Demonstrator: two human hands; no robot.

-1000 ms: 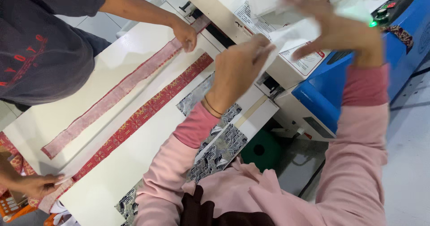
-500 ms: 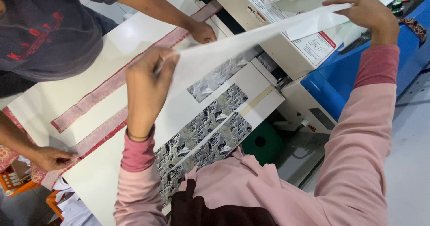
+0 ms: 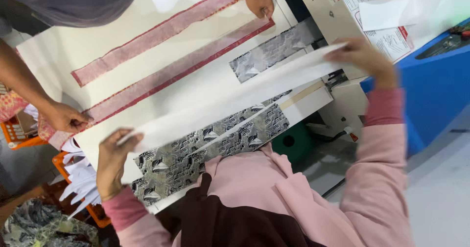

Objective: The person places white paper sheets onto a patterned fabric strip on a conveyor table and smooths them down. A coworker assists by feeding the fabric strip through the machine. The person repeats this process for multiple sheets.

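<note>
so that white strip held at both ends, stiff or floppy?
Probably floppy: the white strip spans from left hand to right hand, each gripping an end. It looks thin and light. It would likely droop if released.

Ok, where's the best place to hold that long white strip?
At its two short ends, coming in from either side, as the left hand and right hand do. The white strip is long, thin and limp, so a middle grip would likely let the ends droop.

Paper sheet [image 3: 235,105] lies over patterned strips [image 3: 210,149], seemingly on table [image 3: 54,56].
</note>
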